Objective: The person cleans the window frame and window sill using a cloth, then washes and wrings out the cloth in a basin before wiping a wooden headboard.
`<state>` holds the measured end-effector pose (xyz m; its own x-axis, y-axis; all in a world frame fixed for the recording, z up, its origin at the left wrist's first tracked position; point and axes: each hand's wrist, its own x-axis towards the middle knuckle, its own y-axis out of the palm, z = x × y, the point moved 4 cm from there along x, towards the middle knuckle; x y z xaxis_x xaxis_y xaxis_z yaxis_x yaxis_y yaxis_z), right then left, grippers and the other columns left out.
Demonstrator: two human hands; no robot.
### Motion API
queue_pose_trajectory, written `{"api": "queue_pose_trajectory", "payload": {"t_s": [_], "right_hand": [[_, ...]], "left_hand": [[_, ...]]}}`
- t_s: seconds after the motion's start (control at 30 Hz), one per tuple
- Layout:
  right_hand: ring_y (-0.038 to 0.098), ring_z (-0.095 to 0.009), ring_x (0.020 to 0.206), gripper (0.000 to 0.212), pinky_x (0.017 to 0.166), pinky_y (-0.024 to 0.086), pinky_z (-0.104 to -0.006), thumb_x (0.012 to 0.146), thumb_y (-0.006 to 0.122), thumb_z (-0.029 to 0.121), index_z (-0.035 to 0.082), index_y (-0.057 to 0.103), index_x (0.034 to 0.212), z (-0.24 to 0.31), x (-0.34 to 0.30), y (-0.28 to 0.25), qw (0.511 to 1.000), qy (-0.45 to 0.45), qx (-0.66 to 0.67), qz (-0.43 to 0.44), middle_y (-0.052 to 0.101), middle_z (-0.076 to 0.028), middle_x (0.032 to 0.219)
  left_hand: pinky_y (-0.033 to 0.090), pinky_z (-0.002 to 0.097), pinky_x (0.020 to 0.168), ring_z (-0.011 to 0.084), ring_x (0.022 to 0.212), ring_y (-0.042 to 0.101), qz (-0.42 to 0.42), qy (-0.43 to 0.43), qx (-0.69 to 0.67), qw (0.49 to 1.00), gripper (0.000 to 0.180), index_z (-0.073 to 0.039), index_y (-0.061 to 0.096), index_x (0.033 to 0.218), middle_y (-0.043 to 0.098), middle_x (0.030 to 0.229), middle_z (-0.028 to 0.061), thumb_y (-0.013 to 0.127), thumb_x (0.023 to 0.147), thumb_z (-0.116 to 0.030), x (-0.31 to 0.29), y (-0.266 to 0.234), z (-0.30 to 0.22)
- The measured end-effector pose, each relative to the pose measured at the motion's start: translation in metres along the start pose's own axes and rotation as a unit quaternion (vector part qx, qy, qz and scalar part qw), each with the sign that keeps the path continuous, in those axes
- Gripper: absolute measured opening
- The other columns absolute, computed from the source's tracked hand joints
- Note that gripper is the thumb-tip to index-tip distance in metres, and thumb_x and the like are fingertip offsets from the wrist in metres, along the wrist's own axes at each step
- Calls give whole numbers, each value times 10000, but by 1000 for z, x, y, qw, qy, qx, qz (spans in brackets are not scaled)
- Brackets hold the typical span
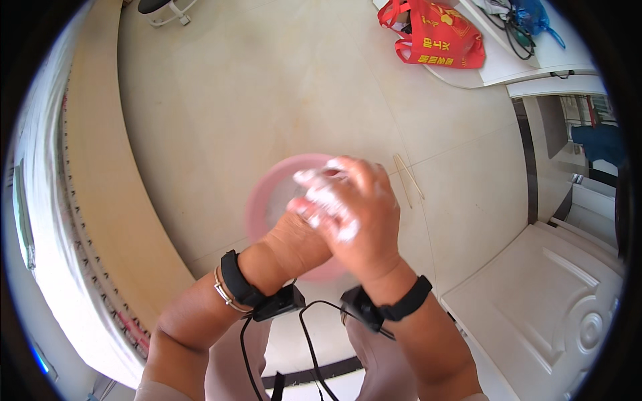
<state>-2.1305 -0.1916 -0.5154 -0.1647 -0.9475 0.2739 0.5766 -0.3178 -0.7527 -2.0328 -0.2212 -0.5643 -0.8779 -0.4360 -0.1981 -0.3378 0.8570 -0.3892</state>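
Both my hands meet over a pink basin [256, 212] that stands on the floor, and white foam [328, 200] coats their fingers. My right hand [369, 220] lies over my left hand [299, 224], its curled fingers wrapped round it. Most of the left hand's fingers are hidden under the right, and motion smears the fingertips. Cloudy liquid shows inside the basin, partly covered by my hands. A black strap [237, 281] circles my left wrist beside a metal bangle [227, 294]; another black strap [408, 301] is on my right wrist.
Two thin wooden sticks [409, 180] lie on the tiled floor right of the basin. A red bag [445, 37] rests at the far right by a white cabinet. Black cables [311, 341] hang between my forearms. A bed edge [100, 167] runs along the left; a white panelled door [535, 307] is at right.
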Motion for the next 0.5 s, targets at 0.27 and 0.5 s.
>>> {"api": "queue_pose_trajectory", "payload": {"t_s": [0.27, 0.5], "right_hand": [[557, -129, 996, 392, 809, 486, -295, 942, 593, 360, 40, 615, 1167, 34, -9, -118, 688, 512, 513, -40, 596, -64, 1106], [442, -174, 1240, 557, 1071, 339, -336, 831, 434, 92, 3, 415, 1380, 189, -5, -218, 696, 369, 616, 8, 478, -80, 1328]], "left_hand": [[522, 321, 863, 245, 964, 649, -93, 12, 24, 995, 450, -27, 582, 1218, 654, 1099, 103, 726, 792, -9, -97, -68, -141], [524, 288, 779, 154, 860, 640, -171, -84, -220, 957, 523, -20, 566, 1216, 651, 982, 111, 802, 773, -166, -129, -94, -280]]}}
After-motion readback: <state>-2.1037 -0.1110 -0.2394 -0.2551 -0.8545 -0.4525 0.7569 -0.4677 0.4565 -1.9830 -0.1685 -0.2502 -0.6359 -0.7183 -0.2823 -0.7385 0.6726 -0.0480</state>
